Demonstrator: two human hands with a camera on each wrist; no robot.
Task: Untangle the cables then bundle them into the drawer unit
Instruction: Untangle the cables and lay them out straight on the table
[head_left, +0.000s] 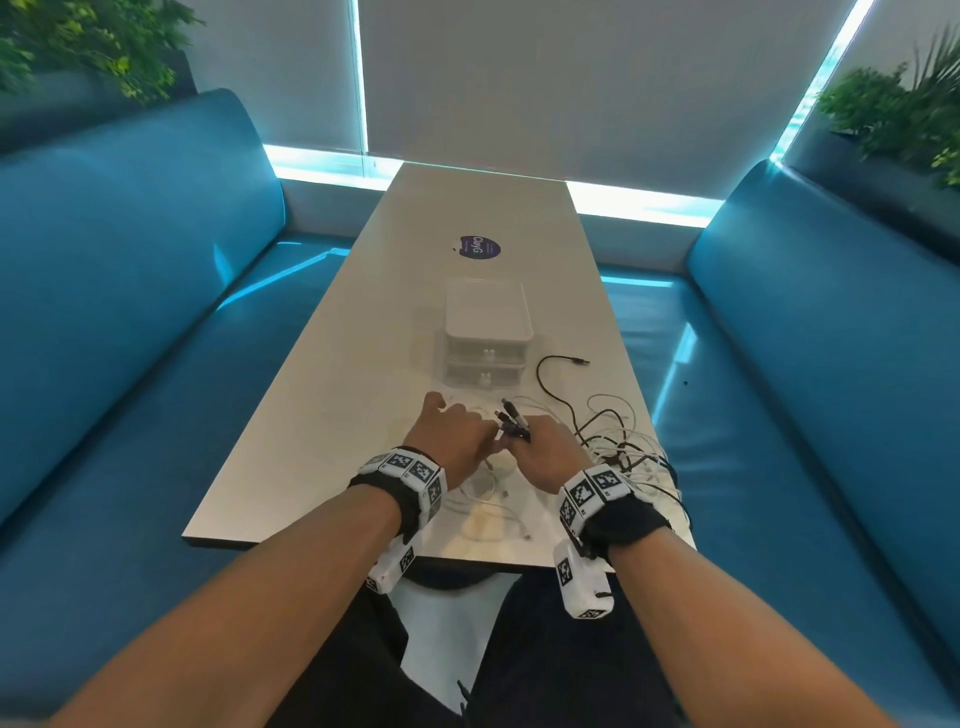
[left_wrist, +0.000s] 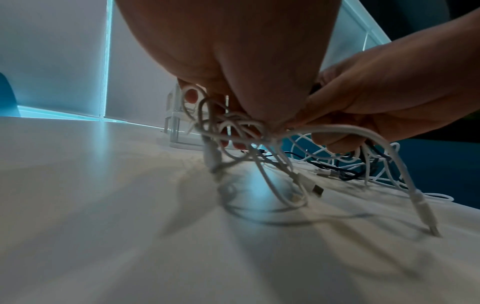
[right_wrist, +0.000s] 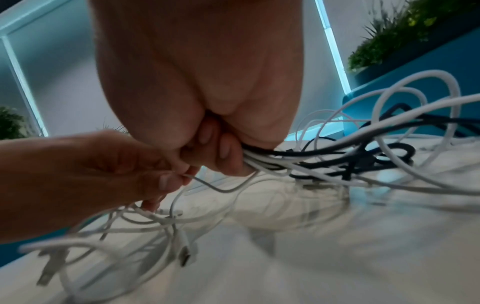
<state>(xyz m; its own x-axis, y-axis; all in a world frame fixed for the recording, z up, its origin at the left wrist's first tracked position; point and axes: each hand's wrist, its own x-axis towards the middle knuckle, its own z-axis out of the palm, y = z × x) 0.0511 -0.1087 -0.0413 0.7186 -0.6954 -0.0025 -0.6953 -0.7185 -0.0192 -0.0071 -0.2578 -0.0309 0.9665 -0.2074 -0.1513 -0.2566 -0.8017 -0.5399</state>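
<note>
Head view: both hands work over the near end of the table (head_left: 363, 291), just in front of the drawer unit (head_left: 487, 332), whose two drawers both look closed. Right hand (head_left: 545, 452) is fisted around a bunch of black and white cables (head_left: 618, 441), plug ends poking up past the knuckles. Left hand (head_left: 452, 441) has its fingers curled in, pinching a thin white cable (right_wrist: 221, 188) at the knot, with more white loops (left_wrist: 233, 127) hanging under it.

Risks, as a judgement:
- Pulling the pinched strand while the fist stays closed likely tightens the knot instead of freeing it.
- The loose tangle sits right at the table's right edge; a tug could drag loops off onto the blue bench (head_left: 779, 415).
- Dangling plugs (left_wrist: 318, 190) can snag on other loops.
- A hard pull toward the unit could shove it; it looks light.

Room: open tabletop to the left and beyond the unit, tight on the right and at the near edge.
</note>
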